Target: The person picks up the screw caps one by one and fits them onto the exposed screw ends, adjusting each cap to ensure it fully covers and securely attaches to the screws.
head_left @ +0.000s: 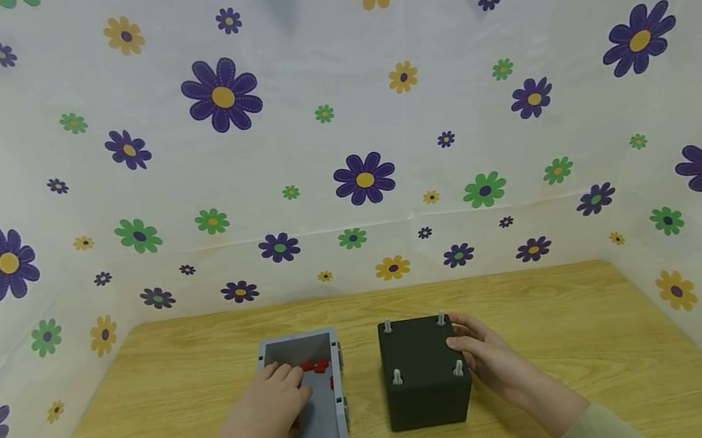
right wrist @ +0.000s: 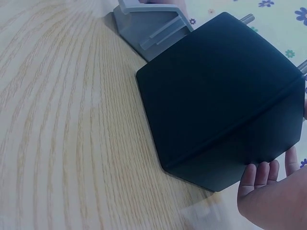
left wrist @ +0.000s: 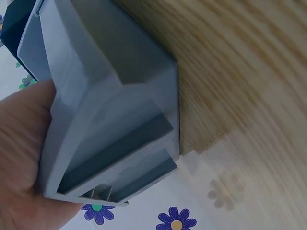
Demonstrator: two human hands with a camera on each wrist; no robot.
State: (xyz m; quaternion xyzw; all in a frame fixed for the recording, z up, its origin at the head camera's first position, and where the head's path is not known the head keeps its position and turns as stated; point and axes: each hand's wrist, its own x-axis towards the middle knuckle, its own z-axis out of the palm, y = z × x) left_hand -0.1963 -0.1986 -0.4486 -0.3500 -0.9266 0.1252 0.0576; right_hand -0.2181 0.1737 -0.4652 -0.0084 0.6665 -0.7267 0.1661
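My left hand (head_left: 274, 407) reaches down into a grey plastic bin (head_left: 344, 423), its fingers bent toward the floor of it. Small red pieces (head_left: 319, 367) lie in the bin around those fingers; the fingertips are partly hidden, and I cannot tell whether they pinch a piece. To the right stands a black box (head_left: 422, 353) with upright threaded metal bolts (head_left: 397, 377) near its top corners. My right hand (head_left: 494, 361) holds the box by its right side, thumb on the top edge and fingers against the side face (right wrist: 268, 139).
Both the bin and the box stand on a wood-grain table (head_left: 530, 305), with a narrow gap between them. A white flower-print cloth (head_left: 310, 133) hangs around the back and sides of the table.
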